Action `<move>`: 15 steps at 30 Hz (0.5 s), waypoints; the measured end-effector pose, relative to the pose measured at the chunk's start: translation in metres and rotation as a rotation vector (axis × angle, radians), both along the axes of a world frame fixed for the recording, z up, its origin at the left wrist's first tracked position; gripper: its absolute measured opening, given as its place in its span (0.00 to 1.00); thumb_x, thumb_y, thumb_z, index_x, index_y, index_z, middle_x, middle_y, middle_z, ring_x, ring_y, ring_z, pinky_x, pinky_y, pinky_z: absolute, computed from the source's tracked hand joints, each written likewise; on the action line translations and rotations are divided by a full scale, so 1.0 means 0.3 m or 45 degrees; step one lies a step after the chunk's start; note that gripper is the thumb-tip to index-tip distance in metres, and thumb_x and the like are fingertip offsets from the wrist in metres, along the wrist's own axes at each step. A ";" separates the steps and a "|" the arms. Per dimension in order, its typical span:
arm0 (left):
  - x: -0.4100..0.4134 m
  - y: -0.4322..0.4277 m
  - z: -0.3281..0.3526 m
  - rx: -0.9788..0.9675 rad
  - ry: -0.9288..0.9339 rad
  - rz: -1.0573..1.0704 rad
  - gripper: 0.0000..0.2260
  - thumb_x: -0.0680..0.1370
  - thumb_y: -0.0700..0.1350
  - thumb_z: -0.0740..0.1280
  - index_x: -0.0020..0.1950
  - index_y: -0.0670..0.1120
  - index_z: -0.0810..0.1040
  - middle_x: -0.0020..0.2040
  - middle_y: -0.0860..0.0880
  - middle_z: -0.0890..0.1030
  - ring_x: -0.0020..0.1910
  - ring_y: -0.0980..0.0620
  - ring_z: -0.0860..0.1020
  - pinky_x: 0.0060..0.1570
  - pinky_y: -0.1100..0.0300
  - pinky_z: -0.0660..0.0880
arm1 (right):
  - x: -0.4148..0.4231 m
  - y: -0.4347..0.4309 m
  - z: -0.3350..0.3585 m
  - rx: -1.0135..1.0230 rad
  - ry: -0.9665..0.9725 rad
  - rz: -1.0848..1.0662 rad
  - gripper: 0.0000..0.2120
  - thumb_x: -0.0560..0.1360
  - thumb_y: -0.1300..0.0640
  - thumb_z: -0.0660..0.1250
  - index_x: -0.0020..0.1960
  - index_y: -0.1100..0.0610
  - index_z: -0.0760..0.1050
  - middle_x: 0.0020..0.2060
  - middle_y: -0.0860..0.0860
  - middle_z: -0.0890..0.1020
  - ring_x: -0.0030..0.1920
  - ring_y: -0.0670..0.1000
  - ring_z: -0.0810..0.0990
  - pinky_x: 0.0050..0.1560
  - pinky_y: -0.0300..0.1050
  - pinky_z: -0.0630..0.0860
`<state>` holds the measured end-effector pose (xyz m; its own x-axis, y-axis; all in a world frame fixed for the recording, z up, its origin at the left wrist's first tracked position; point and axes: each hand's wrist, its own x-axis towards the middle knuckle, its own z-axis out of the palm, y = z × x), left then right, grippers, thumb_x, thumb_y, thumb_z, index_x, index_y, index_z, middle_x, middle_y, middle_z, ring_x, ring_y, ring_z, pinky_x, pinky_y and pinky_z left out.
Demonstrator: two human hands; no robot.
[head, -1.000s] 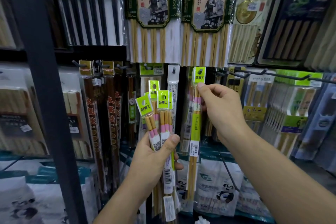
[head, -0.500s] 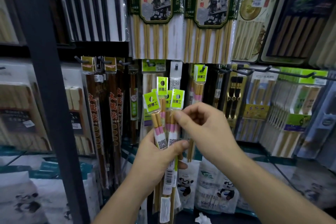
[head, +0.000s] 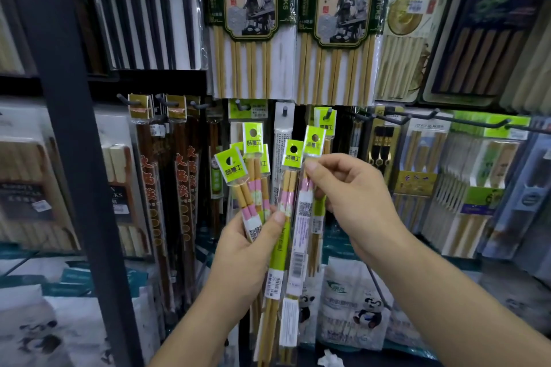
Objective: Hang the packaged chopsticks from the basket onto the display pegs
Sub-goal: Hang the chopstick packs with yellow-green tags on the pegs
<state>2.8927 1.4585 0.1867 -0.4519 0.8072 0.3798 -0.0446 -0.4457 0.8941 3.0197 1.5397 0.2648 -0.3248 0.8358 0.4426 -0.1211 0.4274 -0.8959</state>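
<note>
My left hand (head: 241, 250) grips a fanned bunch of chopstick packs (head: 256, 176) with lime-green header tags and pink bands. My right hand (head: 351, 199) pinches the top of one pack (head: 307, 188) at the right edge of the bunch, just under its green tag. Behind and above, another pack of the same kind (head: 325, 122) hangs on a dark display peg (head: 329, 112). The basket is not in view.
Other chopstick packs fill the wall: black ones (head: 146, 21) upper left, bamboo sets (head: 253, 24) above, brown ones (head: 155, 188) to the left. Long pegs (head: 477, 122) jut out at the right. A dark upright post (head: 68, 128) stands at the left. Panda-printed bags (head: 354, 301) lie below.
My right hand left the pack hanging on the peg, came down to the bunch in my left hand, and now pinches one pack, drawing it to the right.
</note>
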 end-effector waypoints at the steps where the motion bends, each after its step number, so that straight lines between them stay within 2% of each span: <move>1: -0.002 0.003 -0.005 -0.011 -0.010 0.008 0.08 0.72 0.56 0.71 0.48 0.58 0.85 0.46 0.49 0.88 0.44 0.53 0.87 0.40 0.65 0.81 | 0.003 0.005 0.012 0.005 0.032 -0.021 0.06 0.78 0.55 0.71 0.44 0.53 0.84 0.33 0.48 0.82 0.33 0.41 0.77 0.34 0.33 0.73; 3: -0.003 0.006 -0.011 -0.020 -0.076 -0.013 0.08 0.71 0.55 0.72 0.47 0.54 0.85 0.41 0.43 0.86 0.40 0.45 0.86 0.37 0.55 0.84 | 0.008 0.019 0.041 0.018 0.104 -0.083 0.10 0.80 0.54 0.69 0.41 0.52 0.84 0.32 0.48 0.81 0.32 0.42 0.76 0.32 0.32 0.72; 5: -0.005 0.008 -0.014 -0.017 -0.112 -0.031 0.08 0.72 0.53 0.72 0.48 0.52 0.84 0.39 0.42 0.83 0.40 0.43 0.85 0.37 0.48 0.84 | 0.008 0.035 0.069 0.022 0.124 -0.143 0.12 0.81 0.52 0.68 0.39 0.51 0.83 0.32 0.48 0.81 0.32 0.43 0.76 0.35 0.34 0.74; 8: -0.007 0.008 -0.017 -0.014 -0.110 -0.041 0.07 0.72 0.53 0.72 0.46 0.52 0.84 0.39 0.45 0.83 0.40 0.43 0.85 0.38 0.47 0.84 | -0.005 0.057 0.089 0.003 0.093 -0.190 0.13 0.81 0.51 0.67 0.40 0.53 0.83 0.31 0.46 0.81 0.34 0.42 0.77 0.42 0.37 0.76; 15: -0.013 0.008 -0.022 -0.016 -0.084 -0.054 0.08 0.71 0.54 0.73 0.46 0.53 0.84 0.40 0.42 0.84 0.41 0.41 0.86 0.38 0.46 0.85 | -0.016 0.088 0.075 0.016 0.036 -0.253 0.14 0.81 0.51 0.68 0.41 0.59 0.83 0.31 0.50 0.79 0.33 0.44 0.76 0.48 0.40 0.76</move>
